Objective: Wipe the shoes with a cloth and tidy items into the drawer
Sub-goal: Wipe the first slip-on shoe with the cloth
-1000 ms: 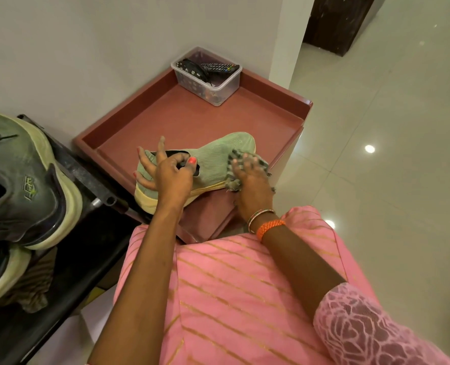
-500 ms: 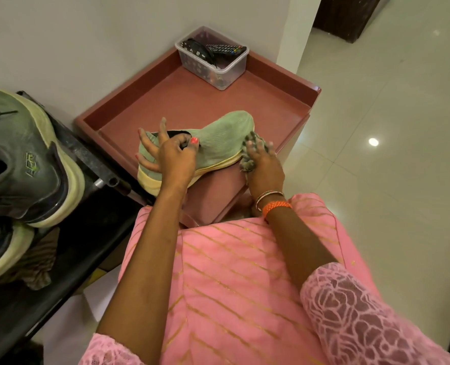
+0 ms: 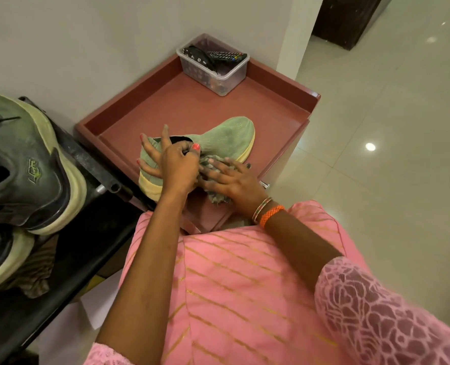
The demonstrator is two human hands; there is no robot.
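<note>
Shoe (image 3: 226, 139) held near tray's (image 3: 284, 101) front edge.

- The green shoe (image 3: 226, 139) lies on the reddish tray top (image 3: 181, 111).
- The left hand (image 3: 175, 164) grips the shoe's collar.
- The right hand (image 3: 231, 180) presses a cloth (image 3: 213, 197) against the shoe's side.
- A clear box (image 3: 220, 75) stands at the tray top's far corner.
</note>
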